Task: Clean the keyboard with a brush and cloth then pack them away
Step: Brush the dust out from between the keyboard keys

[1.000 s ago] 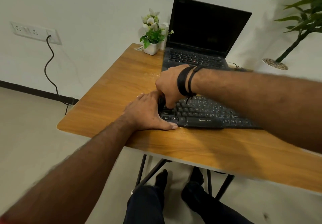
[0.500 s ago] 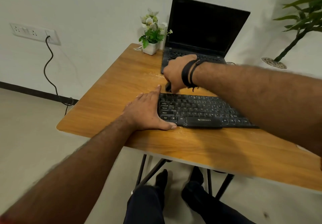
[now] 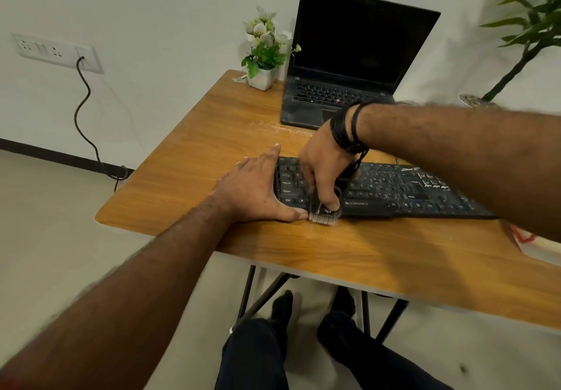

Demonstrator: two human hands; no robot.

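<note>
The keyboard [image 3: 379, 190] lies in the middle of the frame, on the table [image 3: 334, 250], in front of the laptop [image 3: 349, 64]. Its left end is held down by the left hand [image 3: 255, 195], which lies flat and open, with the thumb along the front edge. Nothing is gripped by it.

A small brush [image 3: 323, 210] is held tight in the right hand [image 3: 321, 168]. The bristles are at the front edge of the keyboard, just beside the left thumb, and hang a little over the table.

The brushing step seems to be in hand. To do it well, the brush should be pulled in short, straight strokes along the gaps between the keys. The keyboard should be kept pinned so it cannot slide. Crumbs should be swept off one edge, not pushed back in.

No cloth can be seen for sure.
</note>
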